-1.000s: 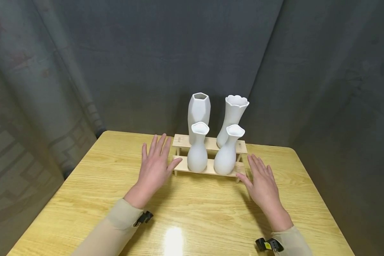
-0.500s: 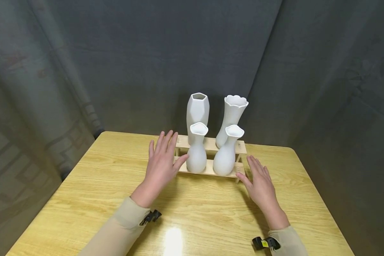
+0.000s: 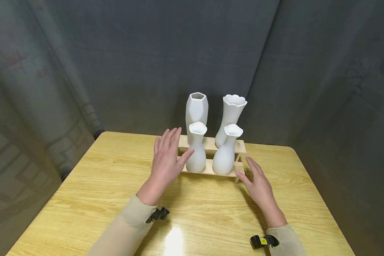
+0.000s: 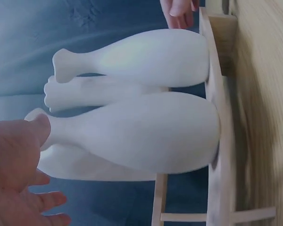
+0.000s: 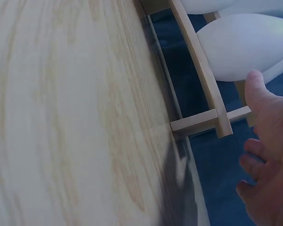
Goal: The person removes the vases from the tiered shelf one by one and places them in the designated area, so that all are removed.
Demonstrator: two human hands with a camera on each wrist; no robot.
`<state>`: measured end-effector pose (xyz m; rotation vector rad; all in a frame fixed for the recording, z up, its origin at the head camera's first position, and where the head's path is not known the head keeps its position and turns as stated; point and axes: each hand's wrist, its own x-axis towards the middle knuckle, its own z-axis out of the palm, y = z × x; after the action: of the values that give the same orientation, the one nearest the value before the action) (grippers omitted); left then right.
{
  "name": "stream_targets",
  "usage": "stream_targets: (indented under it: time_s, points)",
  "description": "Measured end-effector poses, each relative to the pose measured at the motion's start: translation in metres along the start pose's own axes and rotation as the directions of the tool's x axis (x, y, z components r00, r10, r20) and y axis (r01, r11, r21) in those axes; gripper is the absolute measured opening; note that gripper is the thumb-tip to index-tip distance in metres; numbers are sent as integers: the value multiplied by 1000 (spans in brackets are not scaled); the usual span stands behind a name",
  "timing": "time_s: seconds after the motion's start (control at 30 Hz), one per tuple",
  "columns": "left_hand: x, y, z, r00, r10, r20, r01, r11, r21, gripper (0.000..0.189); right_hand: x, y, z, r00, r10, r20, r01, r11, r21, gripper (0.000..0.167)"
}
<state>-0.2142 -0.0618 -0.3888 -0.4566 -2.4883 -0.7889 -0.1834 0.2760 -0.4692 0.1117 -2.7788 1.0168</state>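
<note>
A two-tier wooden stand (image 3: 209,171) holds white vases. Two bulbous, narrow-necked ones, the front left vase (image 3: 196,156) and front right vase (image 3: 224,158), stand upright on the lower tier. Behind them are a faceted vase (image 3: 196,109) and a taller flared vase with a scalloped rim (image 3: 233,113). My left hand (image 3: 167,161) is spread at the stand's left side; its thumb overlaps the front left vase's neck (image 4: 68,134) in the left wrist view, and whether they touch I cannot tell. My right hand (image 3: 260,188), empty, hovers by the stand's right end, thumb toward the front right vase (image 5: 245,47).
The stand rests on a light wood-grain table (image 3: 92,185) with rounded far corners. Grey curtains (image 3: 153,64) hang behind and on both sides. Each wrist wears a black strap-on device, such as the left wrist device (image 3: 158,214).
My left hand has moved right, its thumb now overlapping the front left vase. My right hand has shifted only slightly, its fingers a little more bent. The vases stay on the stand.
</note>
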Motion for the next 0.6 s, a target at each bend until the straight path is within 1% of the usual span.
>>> stream_targets:
  time_s: [0.13,0.23,0.43,0.6]
  points:
    - [2,5,1,999,19,-40,-22,998,-66,83,3,3,3,1000,3,2,-3,999,34,83]
    - [4,8,2,998,16,-58,-22,994,-109,82,4,5,6,1000,-2,-6,2,998,66,81]
    - [5,16,6,998,-11,-68,-3,981,-193,80,6,9,13,1000,-19,-18,20,995,95,78]
    - [4,21,10,996,-44,-77,23,966,-258,77,6,12,18,1000,-21,-8,22,993,112,77]
